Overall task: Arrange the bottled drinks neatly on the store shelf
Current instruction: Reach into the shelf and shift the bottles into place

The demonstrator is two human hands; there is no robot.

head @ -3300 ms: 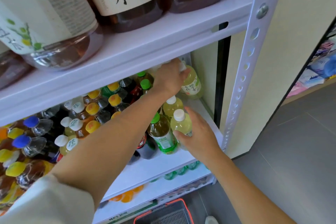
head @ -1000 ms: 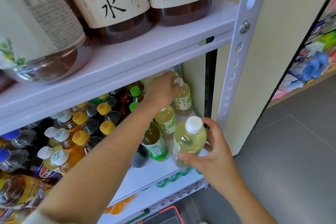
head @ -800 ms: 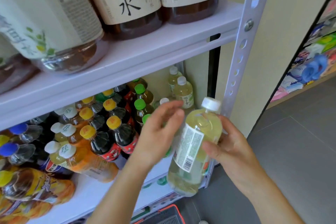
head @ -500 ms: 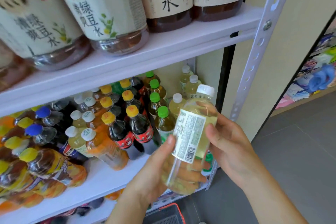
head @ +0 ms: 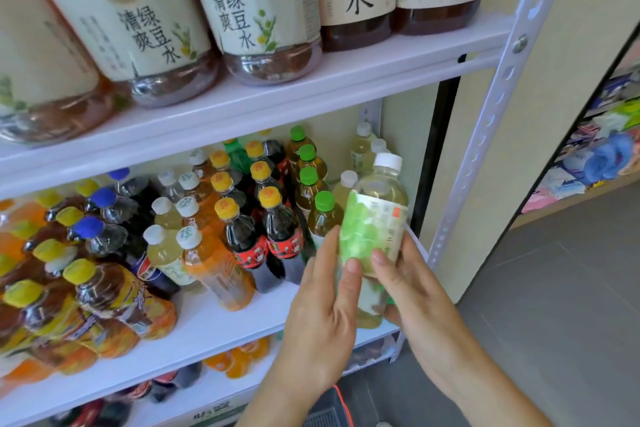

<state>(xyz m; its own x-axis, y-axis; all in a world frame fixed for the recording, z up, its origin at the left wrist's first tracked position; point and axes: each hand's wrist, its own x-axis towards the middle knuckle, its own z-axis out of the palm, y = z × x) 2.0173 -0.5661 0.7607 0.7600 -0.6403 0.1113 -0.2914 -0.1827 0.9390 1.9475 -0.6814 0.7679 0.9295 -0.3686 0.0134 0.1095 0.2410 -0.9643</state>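
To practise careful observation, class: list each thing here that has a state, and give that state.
Held bottle: capped, near upright, off the shelf.
Left hand: holds that bottle.
Right hand: grips it too.
Green-capped bottles: capped, standing in a row.
Big bottles: standing upright.

A red-rimmed basket [head: 325,417] lies low by the grey floor [head: 554,322]; colourful packaged goods [head: 604,161] crowd the far right.
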